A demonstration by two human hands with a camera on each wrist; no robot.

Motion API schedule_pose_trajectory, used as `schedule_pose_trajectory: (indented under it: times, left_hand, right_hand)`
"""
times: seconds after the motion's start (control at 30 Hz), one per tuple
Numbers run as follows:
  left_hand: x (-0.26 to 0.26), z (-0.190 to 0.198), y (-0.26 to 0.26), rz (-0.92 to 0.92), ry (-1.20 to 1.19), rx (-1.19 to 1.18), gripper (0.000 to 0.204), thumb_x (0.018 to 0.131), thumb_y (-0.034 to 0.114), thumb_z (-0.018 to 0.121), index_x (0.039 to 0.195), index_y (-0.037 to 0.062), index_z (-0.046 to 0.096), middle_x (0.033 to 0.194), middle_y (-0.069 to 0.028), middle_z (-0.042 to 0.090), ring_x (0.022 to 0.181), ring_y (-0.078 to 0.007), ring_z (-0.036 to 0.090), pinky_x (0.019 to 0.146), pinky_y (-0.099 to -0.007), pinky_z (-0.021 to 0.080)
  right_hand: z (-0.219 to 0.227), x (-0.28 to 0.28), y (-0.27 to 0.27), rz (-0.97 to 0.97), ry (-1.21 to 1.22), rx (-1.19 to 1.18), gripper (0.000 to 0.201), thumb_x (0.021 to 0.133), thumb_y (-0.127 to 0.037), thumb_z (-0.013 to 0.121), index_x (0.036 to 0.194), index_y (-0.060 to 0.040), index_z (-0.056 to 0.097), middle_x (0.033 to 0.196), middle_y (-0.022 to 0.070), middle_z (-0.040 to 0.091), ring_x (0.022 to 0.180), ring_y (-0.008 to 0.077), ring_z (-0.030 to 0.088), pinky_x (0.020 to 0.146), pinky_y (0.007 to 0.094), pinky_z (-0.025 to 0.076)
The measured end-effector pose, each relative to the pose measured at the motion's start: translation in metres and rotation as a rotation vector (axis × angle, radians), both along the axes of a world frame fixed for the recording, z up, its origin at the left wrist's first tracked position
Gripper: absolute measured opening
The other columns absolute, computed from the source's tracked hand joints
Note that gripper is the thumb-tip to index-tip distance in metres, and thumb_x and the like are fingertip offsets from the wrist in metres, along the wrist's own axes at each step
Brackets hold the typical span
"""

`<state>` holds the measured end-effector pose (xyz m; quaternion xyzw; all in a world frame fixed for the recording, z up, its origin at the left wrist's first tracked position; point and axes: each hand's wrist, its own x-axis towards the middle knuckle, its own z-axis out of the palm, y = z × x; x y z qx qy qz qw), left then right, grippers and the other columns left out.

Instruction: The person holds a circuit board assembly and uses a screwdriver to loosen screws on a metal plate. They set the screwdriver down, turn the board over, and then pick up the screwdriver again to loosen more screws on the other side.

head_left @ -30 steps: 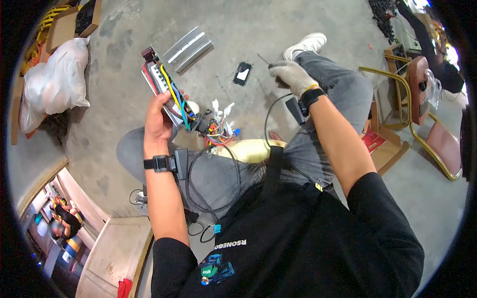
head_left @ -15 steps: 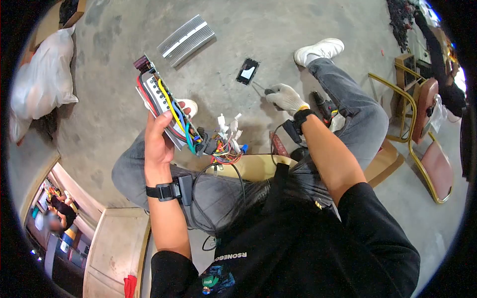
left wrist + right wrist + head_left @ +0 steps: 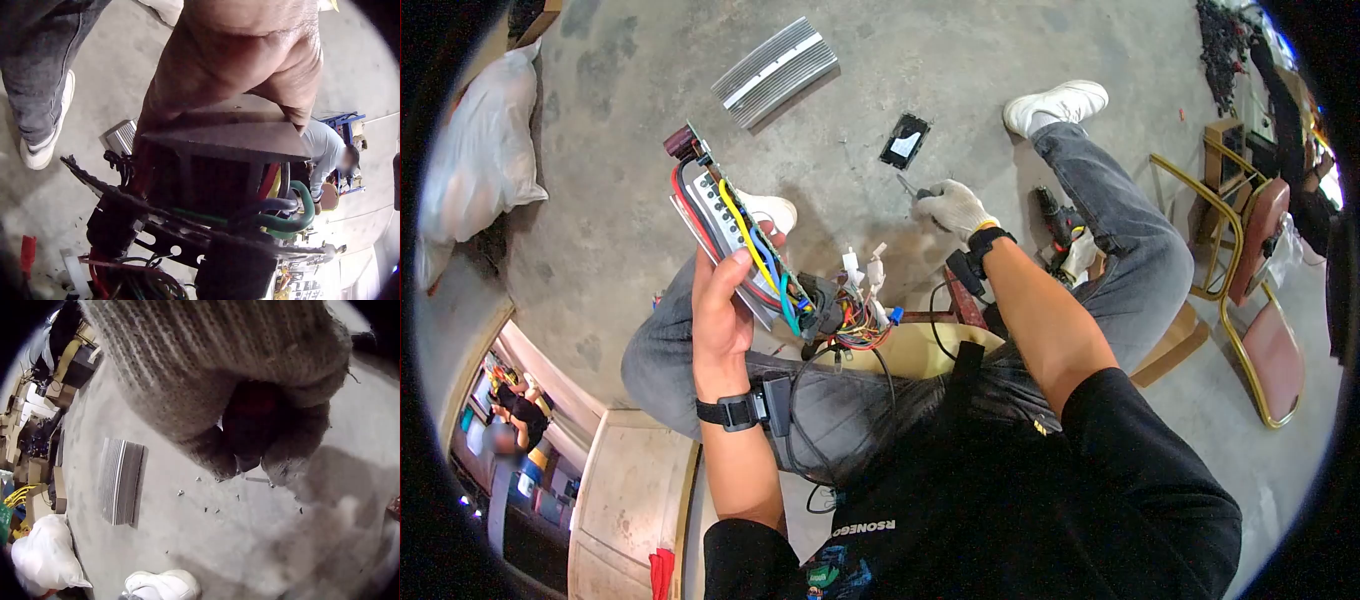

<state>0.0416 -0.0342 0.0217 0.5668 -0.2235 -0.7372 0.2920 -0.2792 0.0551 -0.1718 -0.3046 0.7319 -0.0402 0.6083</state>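
A tilted, wired circuit board [image 3: 722,212] is held above the floor [image 3: 630,140] by the left hand [image 3: 722,305], thumb and fingers clamped on its sides. A thin-shafted tool [image 3: 908,186] is gripped in the gloved right hand [image 3: 955,208]. On the floor, a finned metal cover [image 3: 772,80] is placed between a black plate [image 3: 895,153] and the white bag [image 3: 485,150] set by the left edge

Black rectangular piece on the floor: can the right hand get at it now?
Probably yes: the right hand has open floor towards the black piece, though the tool it holds may hinder grasping.
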Motion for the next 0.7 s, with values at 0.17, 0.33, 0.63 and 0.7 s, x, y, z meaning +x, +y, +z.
schedule_pose_trajectory:
  times: [0.17,0.33,0.63,0.7]
  left_hand:
    - [0.000,0.001,-0.001,-0.002,-0.014,0.011,0.061,0.096,0.024,0.061,0.149,-0.0012,0.042,0.133,-0.0211,0.063,0.124,-0.0345,0.064,0.103,-0.0486,0.055]
    - [0.000,-0.002,0.001,0.006,-0.015,0.010,0.062,0.095,0.024,0.061,0.148,-0.0015,0.042,0.133,-0.0210,0.063,0.124,-0.0351,0.064,0.103,-0.0491,0.055]
    - [0.002,-0.001,0.003,0.010,-0.026,0.020,0.067,0.094,0.024,0.062,0.151,-0.0010,0.039,0.135,-0.0228,0.062,0.126,-0.0374,0.063,0.104,-0.0501,0.055]
    - [0.004,-0.002,0.003,0.009,-0.012,0.025,0.067,0.094,0.024,0.061,0.152,-0.0008,0.038,0.136,-0.0231,0.062,0.126,-0.0376,0.063,0.104,-0.0502,0.055]
  right_hand:
    - [-0.010,-0.007,-0.003,-0.045,0.062,0.034,0.031,0.073,-0.025,0.067,0.081,0.0037,0.075,0.066,0.0198,0.068,0.066,0.0313,0.070,0.068,0.0397,0.054]
    - [0.007,-0.015,-0.008,-0.110,0.085,0.007,0.031,0.074,-0.026,0.067,0.078,0.0046,0.074,0.065,0.0180,0.068,0.064,0.0295,0.069,0.066,0.0394,0.053]
    - [0.031,-0.027,0.004,-0.154,0.045,0.010,0.032,0.079,-0.028,0.069,0.090,0.0005,0.077,0.071,0.0125,0.071,0.064,0.0232,0.069,0.065,0.0369,0.053]
    - [0.026,-0.030,0.010,-0.127,0.081,-0.013,0.033,0.078,-0.030,0.069,0.089,0.0003,0.077,0.071,0.0133,0.071,0.066,0.0242,0.070,0.066,0.0368,0.053]
